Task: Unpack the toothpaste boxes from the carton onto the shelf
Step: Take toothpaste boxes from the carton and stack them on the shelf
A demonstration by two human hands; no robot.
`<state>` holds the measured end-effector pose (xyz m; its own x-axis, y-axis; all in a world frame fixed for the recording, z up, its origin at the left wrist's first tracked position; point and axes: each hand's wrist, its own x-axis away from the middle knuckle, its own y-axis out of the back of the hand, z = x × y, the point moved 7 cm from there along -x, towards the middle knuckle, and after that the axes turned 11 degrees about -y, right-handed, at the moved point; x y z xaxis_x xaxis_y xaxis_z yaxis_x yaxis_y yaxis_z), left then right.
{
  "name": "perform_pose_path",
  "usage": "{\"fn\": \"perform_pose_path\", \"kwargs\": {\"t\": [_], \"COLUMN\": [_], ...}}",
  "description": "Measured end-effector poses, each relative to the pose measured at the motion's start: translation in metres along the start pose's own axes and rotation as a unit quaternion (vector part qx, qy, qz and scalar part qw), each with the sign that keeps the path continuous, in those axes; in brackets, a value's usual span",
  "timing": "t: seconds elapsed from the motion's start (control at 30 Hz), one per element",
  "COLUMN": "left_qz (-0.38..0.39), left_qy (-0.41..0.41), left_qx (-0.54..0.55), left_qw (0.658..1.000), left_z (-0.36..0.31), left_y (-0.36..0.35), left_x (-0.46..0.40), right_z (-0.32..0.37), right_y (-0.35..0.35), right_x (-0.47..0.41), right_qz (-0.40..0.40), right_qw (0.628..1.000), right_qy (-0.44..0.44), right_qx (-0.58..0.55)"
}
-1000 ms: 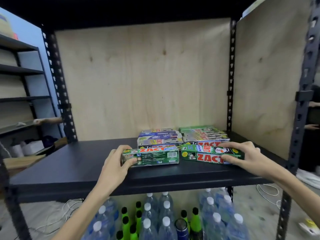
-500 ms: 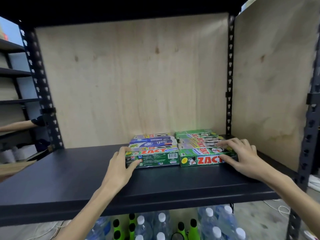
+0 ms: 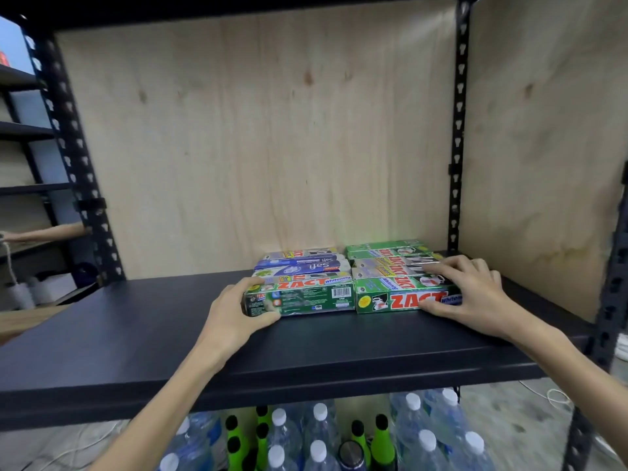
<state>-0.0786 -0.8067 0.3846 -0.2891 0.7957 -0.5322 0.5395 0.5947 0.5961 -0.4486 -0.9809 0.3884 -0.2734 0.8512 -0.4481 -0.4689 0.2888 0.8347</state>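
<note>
1. On the black shelf [image 3: 142, 321], toward its right rear, toothpaste boxes lie flat in two rows side by side.
2. Left hand [image 3: 234, 307] grips the end of the front left box [image 3: 306, 297], fingers curled over its top, thumb on its front face.
3. Right hand [image 3: 472, 294] holds the front right box [image 3: 394, 299], fingers spread across its top, thumb on its face.
4. Step judged: seating both front boxes against their rows.
5. Next move calls for letting go and returning to the carton, which is out of view.

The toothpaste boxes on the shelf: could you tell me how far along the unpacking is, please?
Done: two rows of boxes lie on the shelf. In hand: the left hand grips the front left box, the right hand the front right box. The carton is out of view, so what remains cannot be judged.
</note>
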Motion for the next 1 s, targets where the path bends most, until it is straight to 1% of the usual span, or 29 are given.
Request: {"fn": "perform_pose_path", "kwargs": {"t": [0.2,0.33,0.5,0.6,0.67,0.77,0.87,0.93,1.0], "left_qz": [0.012,0.016,-0.058,-0.089,-0.116,-0.156,-0.172,-0.169,-0.162], "left_qy": [0.002,-0.017,-0.074,-0.131,-0.145,-0.138,-0.138,-0.112,-0.067], "left_qx": [0.021,-0.027,-0.064,-0.093,-0.097,-0.053,-0.035,-0.021,-0.017], "left_qw": [1.000,0.999,0.994,0.983,0.978,0.977,0.975,0.979,0.984], "left_z": [-0.006,-0.015,-0.036,-0.054,-0.059,-0.055,-0.045,-0.027,0.002], "left_y": [-0.002,-0.002,0.007,0.006,0.003,-0.005,-0.019,-0.034,-0.051], "left_x": [0.007,0.012,0.032,0.064,0.091,0.137,0.189,0.223,0.257], "right_z": [0.004,0.008,0.039,0.068,0.090,0.121,0.144,0.154,0.159], "right_y": [0.005,0.014,0.013,0.008,0.001,-0.012,-0.034,-0.061,-0.096], "right_x": [0.008,0.020,0.054,0.084,0.106,0.145,0.192,0.224,0.256], "right_qz": [-0.016,-0.069,-0.103,-0.116,-0.122,-0.138,-0.154,-0.146,-0.129], "right_qw": [1.000,0.997,0.993,0.987,0.983,0.973,0.960,0.955,0.956], "right_qy": [0.013,0.014,0.026,0.039,0.046,0.041,0.029,0.009,-0.020], "right_qx": [0.003,-0.017,-0.058,-0.101,-0.131,-0.179,-0.233,-0.257,-0.264]}}
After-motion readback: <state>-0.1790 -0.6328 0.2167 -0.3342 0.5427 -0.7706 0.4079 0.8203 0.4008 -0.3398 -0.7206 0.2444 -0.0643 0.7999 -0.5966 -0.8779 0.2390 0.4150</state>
